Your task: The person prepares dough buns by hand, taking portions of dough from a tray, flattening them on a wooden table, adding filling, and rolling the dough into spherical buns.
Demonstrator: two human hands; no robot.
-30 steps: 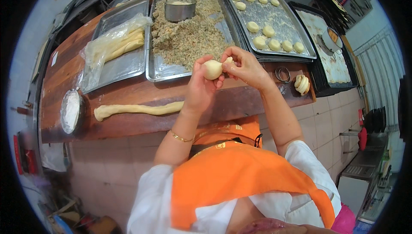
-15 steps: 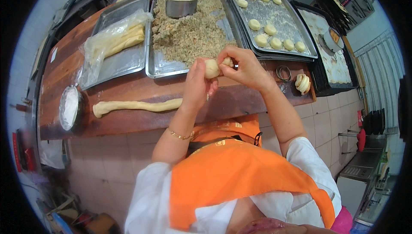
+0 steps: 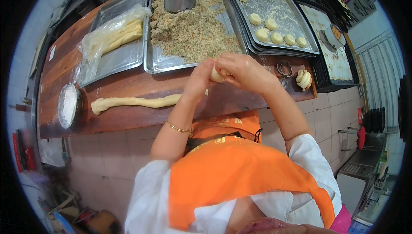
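Observation:
Both hands meet over the front of the table, just below the tray of crumbly filling point(image 3: 193, 36). My left hand point(image 3: 202, 76) is closed round a small piece of dough point(image 3: 216, 76), mostly hidden by fingers. My right hand point(image 3: 240, 71) grips the same dough from the other side, its fingers curled over the top. A long dough rope point(image 3: 137, 102) lies on the wood to the left, its right end close to my left wrist. Round dough pieces point(image 3: 277, 38) sit in rows on a floured tray point(image 3: 296, 23) at the far right.
A metal ring-shaped tin point(image 3: 180, 1) stands in the filling. Left are a tray with plastic-covered dough point(image 3: 122, 38) and a bowl of flour point(image 3: 68, 106). Metal rings point(image 3: 284, 68) and a coiled dough piece point(image 3: 304, 80) lie near the right table edge. Black trays point(image 3: 330, 83) stand beyond.
My right hand has turned and closed over the dough, covering much of the ball that showed before. Both hands have shifted slightly lower and closer together.

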